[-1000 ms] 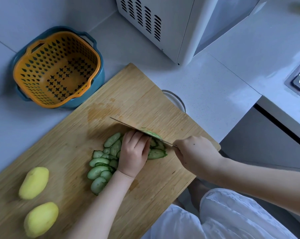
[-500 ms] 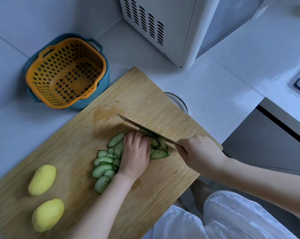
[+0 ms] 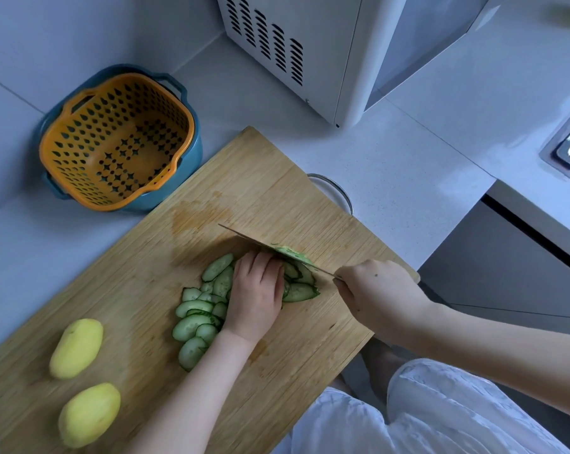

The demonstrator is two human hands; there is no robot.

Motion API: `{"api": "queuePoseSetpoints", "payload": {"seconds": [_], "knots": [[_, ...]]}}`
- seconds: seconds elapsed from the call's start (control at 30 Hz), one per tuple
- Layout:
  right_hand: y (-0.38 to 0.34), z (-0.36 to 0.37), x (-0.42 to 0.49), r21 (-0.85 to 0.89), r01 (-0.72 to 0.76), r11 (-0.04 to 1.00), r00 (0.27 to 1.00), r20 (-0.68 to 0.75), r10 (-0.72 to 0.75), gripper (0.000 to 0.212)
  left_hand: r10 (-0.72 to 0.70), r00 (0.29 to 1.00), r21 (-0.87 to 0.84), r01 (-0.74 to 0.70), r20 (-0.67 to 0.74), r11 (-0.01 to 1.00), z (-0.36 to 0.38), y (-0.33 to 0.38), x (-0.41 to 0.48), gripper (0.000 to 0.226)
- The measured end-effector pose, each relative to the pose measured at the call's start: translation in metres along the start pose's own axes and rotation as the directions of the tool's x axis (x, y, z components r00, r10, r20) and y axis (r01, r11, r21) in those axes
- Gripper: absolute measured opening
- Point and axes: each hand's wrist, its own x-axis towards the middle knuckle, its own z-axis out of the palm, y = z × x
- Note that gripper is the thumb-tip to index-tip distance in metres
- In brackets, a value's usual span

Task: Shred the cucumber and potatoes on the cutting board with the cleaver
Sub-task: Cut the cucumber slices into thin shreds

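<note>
Head view: we found the right hand (image 3: 378, 296) gripping the cleaver (image 3: 250, 239), its blade lifted again with a slice clinging, beside the left hand (image 3: 255, 291), fingers (image 3: 260, 265) curled over cucumber slices (image 3: 195, 322) mid cutting board (image 3: 277, 178). Both potatoes (image 3: 77, 348) lay untouched; we judged shredding barely begun.
</note>
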Motion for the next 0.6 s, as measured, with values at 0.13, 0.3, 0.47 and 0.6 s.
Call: {"api": "queuePoseSetpoints", "payload": {"seconds": [0.13, 0.3, 0.47, 0.6], "knots": [[-0.0015, 0.0000, -0.0026, -0.010, -0.006, 1.000, 1.000, -0.008, 0.006, 0.019, -0.002, 1.000, 0.007, 0.002, 0.008, 1.000, -0.0003, -0.0002, 0.0020, 0.021], [-0.0008, -0.0009, -0.0030, 0.005, 0.003, 1.000, 1.000, -0.014, -0.003, 0.020, -0.006, 1.000, -0.005, 0.006, -0.010, 1.000, -0.0005, 0.0014, 0.0004, 0.020], [-0.0070, -0.0007, 0.0020, -0.022, -0.003, 1.000, 1.000, 0.014, 0.004, 0.017, -0.012, 1.000, -0.009, 0.012, -0.016, 1.000, 0.0008, 0.0014, 0.0009, 0.014], [-0.0067, -0.0030, -0.0020, 0.008, -0.018, 1.000, 1.000, -0.011, 0.018, 0.023, -0.006, 1.000, 0.013, 0.006, -0.008, 1.000, 0.0007, 0.0006, 0.0005, 0.020]]}}
